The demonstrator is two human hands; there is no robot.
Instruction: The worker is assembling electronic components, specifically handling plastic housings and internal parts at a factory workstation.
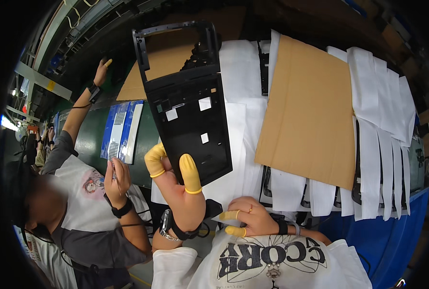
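Note:
My left hand, with yellow finger cots on thumb and finger, grips the near end of a black plastic housing. The housing is held up at a tilt. Its far part is an open frame, and several small white squares sit on its flat near part. My right hand rests close to my shirt, also wearing yellow finger cots. Its thumb and index finger are apart, with nothing visible between them. White sheets lie behind the housing and partly under it.
A brown cardboard sheet lies over rows of black parts interleaved with white strips. A blue bin stands at right. On my left a co-worker has one hand at a blue-and-white packet on the green table; the other arm reaches away.

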